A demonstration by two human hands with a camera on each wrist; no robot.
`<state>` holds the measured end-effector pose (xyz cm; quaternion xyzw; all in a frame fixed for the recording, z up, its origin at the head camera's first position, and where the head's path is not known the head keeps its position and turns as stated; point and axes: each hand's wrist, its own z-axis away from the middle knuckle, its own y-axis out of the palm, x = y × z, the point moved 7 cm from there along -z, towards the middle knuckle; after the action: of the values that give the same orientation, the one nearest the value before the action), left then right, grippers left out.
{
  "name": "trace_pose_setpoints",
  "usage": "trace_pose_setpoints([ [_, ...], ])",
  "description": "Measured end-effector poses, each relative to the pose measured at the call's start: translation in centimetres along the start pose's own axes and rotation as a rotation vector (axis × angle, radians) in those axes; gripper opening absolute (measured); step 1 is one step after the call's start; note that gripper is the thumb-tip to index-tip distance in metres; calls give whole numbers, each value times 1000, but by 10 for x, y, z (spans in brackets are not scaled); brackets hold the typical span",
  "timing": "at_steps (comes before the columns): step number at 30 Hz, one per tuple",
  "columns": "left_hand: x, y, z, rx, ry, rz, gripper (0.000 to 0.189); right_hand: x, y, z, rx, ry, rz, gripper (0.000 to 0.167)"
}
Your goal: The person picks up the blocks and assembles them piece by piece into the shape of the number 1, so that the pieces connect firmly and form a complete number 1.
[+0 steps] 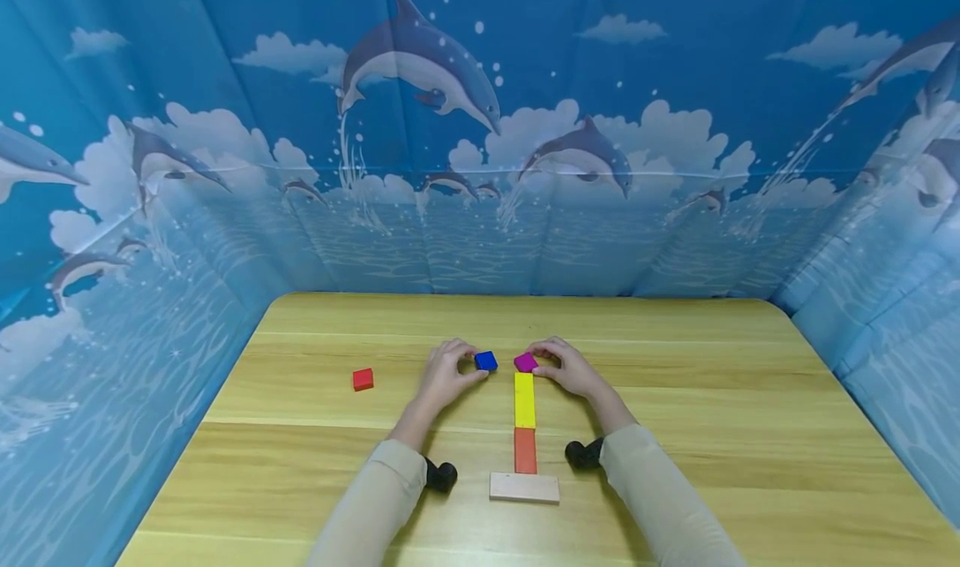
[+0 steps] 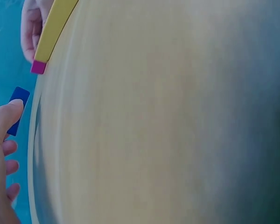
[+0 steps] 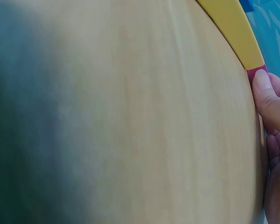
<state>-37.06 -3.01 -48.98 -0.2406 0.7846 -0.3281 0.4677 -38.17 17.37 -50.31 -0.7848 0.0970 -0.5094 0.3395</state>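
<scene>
Between thumb and fingers my left hand (image 1: 447,373) pinches a small blue block (image 1: 486,361). In the left wrist view the thumb lies across that blue block (image 2: 19,95). My right hand (image 1: 567,368) holds a magenta block (image 1: 525,363) at the far end of a long yellow block (image 1: 524,400). The right wrist view has the thumb pressed on the magenta block (image 3: 256,71), right against the yellow block's end. Nearer the body, an orange-red block (image 1: 526,450) continues the line, and a pale wooden block (image 1: 524,488) lies crosswise at its near end.
A small red block (image 1: 363,379) lies on the wooden table (image 1: 300,467), left of the left hand. Dark devices (image 1: 441,474) are strapped at both wrists. A blue curtain (image 1: 480,250) with dolphins stands behind the table and along its sides.
</scene>
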Motion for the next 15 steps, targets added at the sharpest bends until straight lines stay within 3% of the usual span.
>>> trace_pose_setpoints([
  [6, -9, 11, -4, 60, 1, 8, 35, -1, 1, -1, 5, 18, 3, 29],
  [15, -14, 22, -6, 76, 2, -17, 34, -1, 1, -1, 7, 2, 6, 29],
])
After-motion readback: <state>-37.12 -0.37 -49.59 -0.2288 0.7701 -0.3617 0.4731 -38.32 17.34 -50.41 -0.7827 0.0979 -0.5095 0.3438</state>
